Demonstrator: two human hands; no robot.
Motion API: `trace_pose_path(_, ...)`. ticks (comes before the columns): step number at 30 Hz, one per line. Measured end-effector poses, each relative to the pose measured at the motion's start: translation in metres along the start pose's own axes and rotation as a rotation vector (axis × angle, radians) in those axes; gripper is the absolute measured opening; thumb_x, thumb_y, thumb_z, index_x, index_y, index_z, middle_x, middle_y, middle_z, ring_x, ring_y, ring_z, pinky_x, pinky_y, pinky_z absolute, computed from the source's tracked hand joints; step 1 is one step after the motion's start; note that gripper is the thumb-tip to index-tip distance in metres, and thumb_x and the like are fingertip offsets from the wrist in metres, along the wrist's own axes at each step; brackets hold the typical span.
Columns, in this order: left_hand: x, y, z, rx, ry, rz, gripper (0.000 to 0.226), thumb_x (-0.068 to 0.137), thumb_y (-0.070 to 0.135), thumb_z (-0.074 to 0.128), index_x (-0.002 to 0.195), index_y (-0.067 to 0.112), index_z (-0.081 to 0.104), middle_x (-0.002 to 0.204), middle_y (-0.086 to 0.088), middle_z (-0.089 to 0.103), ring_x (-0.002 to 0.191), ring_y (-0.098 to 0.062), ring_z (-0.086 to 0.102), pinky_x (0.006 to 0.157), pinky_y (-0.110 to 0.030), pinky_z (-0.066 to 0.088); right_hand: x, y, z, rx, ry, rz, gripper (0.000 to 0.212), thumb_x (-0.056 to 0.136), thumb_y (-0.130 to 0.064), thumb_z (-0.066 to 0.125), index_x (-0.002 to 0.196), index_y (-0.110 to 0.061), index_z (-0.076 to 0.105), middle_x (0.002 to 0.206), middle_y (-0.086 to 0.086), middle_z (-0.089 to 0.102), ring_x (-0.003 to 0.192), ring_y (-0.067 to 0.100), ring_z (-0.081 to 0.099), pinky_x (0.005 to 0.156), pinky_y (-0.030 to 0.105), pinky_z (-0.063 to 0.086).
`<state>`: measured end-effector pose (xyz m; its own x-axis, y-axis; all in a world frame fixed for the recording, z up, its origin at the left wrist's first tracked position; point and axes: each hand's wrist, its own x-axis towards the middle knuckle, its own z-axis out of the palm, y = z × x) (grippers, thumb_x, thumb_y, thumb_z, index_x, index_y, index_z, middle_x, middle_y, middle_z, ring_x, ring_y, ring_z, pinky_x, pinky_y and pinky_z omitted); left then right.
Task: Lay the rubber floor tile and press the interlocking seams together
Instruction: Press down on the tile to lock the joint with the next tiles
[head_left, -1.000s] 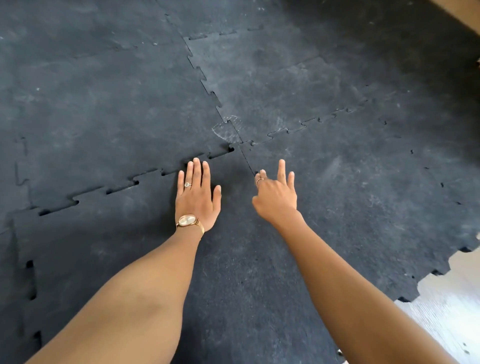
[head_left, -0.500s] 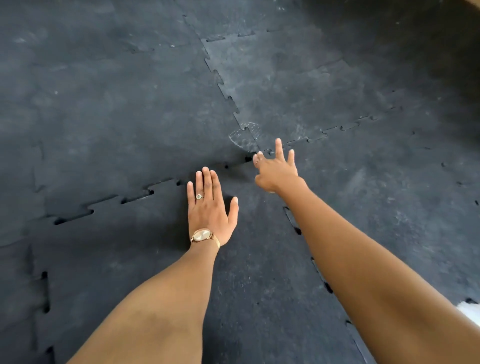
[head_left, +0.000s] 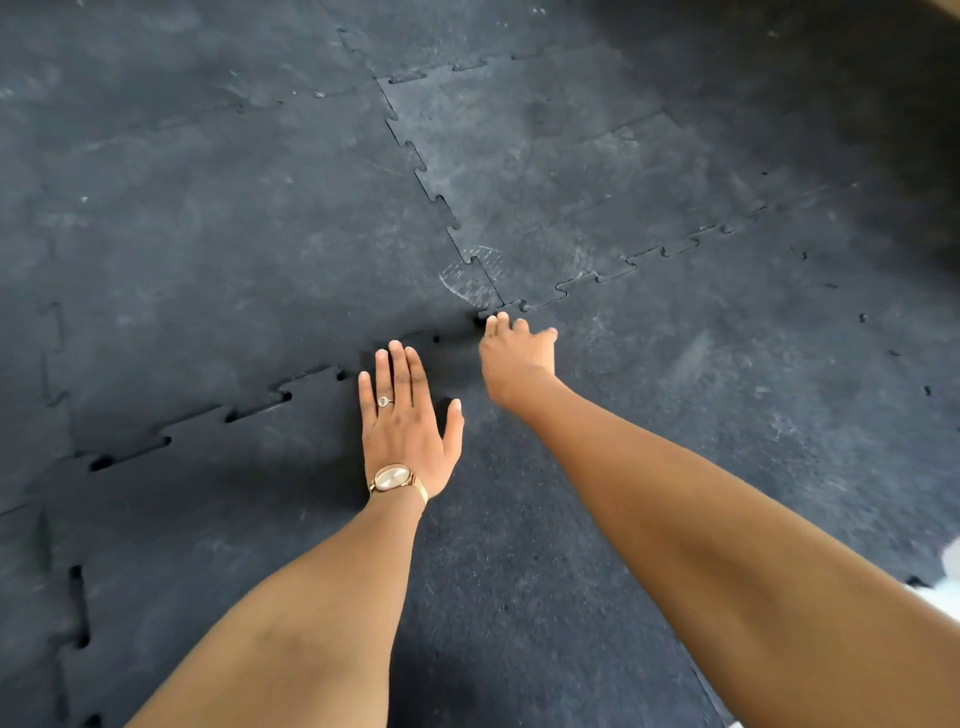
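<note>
Near the far corner of the dark grey, speckled rubber floor tile (head_left: 493, 597), the right hand (head_left: 514, 358) is resting curled fingertips at the junction, gripping nothing, while the left hand (head_left: 408, 426) is lying flat and spread beside the gapped far seam (head_left: 249, 410). Pressing should be working outward from that corner, tab by tab, I judge.

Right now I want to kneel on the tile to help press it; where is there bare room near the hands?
Bare dark rubber tile lies between the two forearms, and more left of the left hand below the gapped seam. It is crowded at the corner joint, where the right hand presses.
</note>
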<state>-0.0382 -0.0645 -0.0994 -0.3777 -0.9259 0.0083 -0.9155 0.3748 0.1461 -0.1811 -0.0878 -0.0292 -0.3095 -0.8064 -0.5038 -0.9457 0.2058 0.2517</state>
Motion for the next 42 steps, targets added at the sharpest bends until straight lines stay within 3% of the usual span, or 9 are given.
trace_pose_path(2,0.0,0.0,0.0,-0.01,0.009,0.002,0.078,0.094,0.05,0.022,0.153,0.0,0.014,0.161,-0.017,0.011,0.15,-0.031,0.006,0.122,-0.049,0.005,0.005,-0.003,-0.008,0.039,0.137,0.014,0.034,0.094,-0.021,0.054,0.127,-0.013,0.054,0.133,0.007,0.054,0.127,0.029,0.044,0.101,0.05,0.041)
trace_pose_path(5,-0.001,0.0,0.001,-0.004,-0.007,0.002,0.077,0.094,0.051,0.021,0.153,0.002,0.012,0.161,-0.021,0.007,0.15,-0.033,0.003,0.122,-0.05,0.003,0.011,-0.003,-0.001,0.312,0.31,0.03,0.019,0.095,-0.015,0.047,0.11,-0.01,0.058,0.115,0.007,0.063,0.115,0.028,0.05,0.078,0.036,0.04)
trace_pose_path(11,0.0,-0.001,0.002,-0.007,0.012,-0.05,0.083,0.091,0.056,0.021,0.154,0.003,0.009,0.158,-0.029,0.01,0.149,-0.039,0.003,0.122,-0.048,0.001,0.035,0.001,0.014,0.846,0.418,0.173,0.05,0.091,-0.048,0.063,0.122,-0.009,0.062,0.127,0.007,0.055,0.122,0.027,0.049,0.086,0.039,0.046)
trace_pose_path(21,0.009,0.013,0.002,-0.052,0.014,-0.107,0.106,0.077,0.075,0.035,0.152,0.003,0.015,0.15,-0.031,0.026,0.142,-0.044,0.018,0.12,-0.05,0.004,0.046,0.002,0.017,0.749,0.528,0.198,0.035,0.092,-0.041,0.064,0.12,-0.02,0.061,0.126,0.002,0.056,0.12,0.026,0.049,0.074,0.034,0.037)
trace_pose_path(26,0.003,0.0,0.005,-0.012,0.028,-0.018,0.099,0.085,0.075,0.023,0.153,0.004,0.012,0.153,-0.033,0.019,0.146,-0.044,0.011,0.121,-0.05,0.004,0.059,0.01,-0.011,0.725,0.282,0.346,0.075,0.075,-0.052,0.079,0.135,-0.019,0.048,0.14,0.006,0.037,0.127,0.03,0.042,0.088,0.034,0.038)
trace_pose_path(31,0.001,0.002,0.009,-0.006,0.058,0.001,0.097,0.087,0.072,0.016,0.154,0.003,0.007,0.16,-0.026,0.002,0.149,-0.038,-0.001,0.121,-0.05,0.004,0.074,-0.001,-0.025,0.648,0.199,0.454,0.106,0.071,-0.043,0.085,0.152,-0.019,0.02,0.144,0.008,0.025,0.126,0.031,0.037,0.077,0.031,0.039)
trace_pose_path(36,0.003,0.0,0.009,0.001,0.013,0.011,0.095,0.088,0.071,0.017,0.154,0.004,0.004,0.163,-0.014,0.001,0.15,-0.03,-0.006,0.121,-0.051,0.001,0.074,0.015,-0.02,0.737,0.131,0.559,0.139,0.054,-0.062,0.086,0.157,-0.022,0.002,0.158,0.01,0.006,0.146,0.034,0.009,0.115,0.051,0.022)
trace_pose_path(39,0.004,0.002,0.006,0.015,-0.021,0.013,0.093,0.09,0.07,0.015,0.154,0.004,0.003,0.163,-0.013,-0.001,0.15,-0.029,-0.007,0.121,-0.051,0.0,0.05,0.019,0.012,0.914,0.187,0.537,0.131,0.066,-0.077,0.068,0.158,-0.016,-0.003,0.164,0.013,-0.011,0.15,0.035,-0.014,0.12,0.05,-0.008)
trace_pose_path(42,0.003,0.001,0.004,0.047,-0.03,0.012,0.091,0.091,0.068,0.011,0.154,0.004,0.003,0.163,-0.013,0.0,0.15,-0.029,-0.005,0.121,-0.051,0.002,0.01,0.024,0.048,0.921,0.287,0.341,0.098,0.088,-0.065,0.054,0.158,-0.016,0.008,0.165,0.011,-0.005,0.151,0.03,-0.01,0.121,0.047,-0.008)
